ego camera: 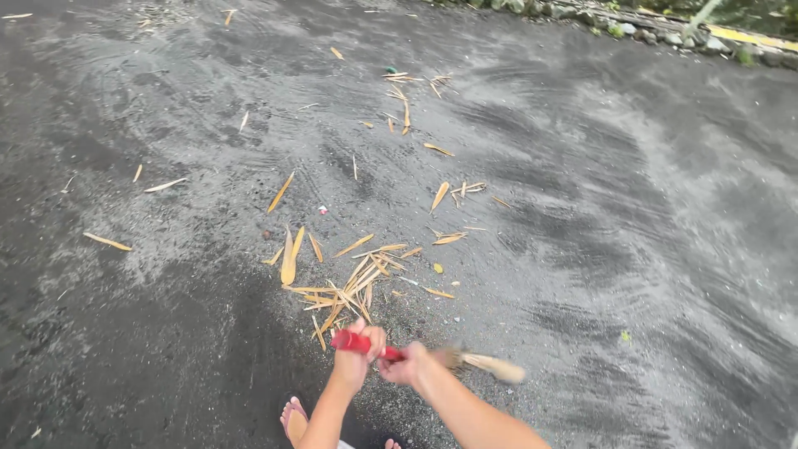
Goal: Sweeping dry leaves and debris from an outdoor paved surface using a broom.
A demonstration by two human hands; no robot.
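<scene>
A: Down at bottom centre, two hands on one broom. Left hand (pixel 356 347) wrapped round the red handle (pixel 353 342), right hand (pixel 405 363) closed on it just beside, toward the head.

B: Grip state?

A: Both grips tight around the handle. The broom's straw head (pixel 490 366) is blurred, low over the dark wet pavement (pixel 623 216).

B: Debris count?

A: One dense pile of dry bamboo leaves (pixel 353 283) right ahead of the hands, too overlapped to count singly. Three looser clusters further up, plus single leaves off to the left.

B: Anything else?

A: One foot in a pink flip-flop (pixel 294 418) at the bottom edge, one small green bit (pixel 390 71) far up, stone kerb (pixel 665 32) top right.
</scene>
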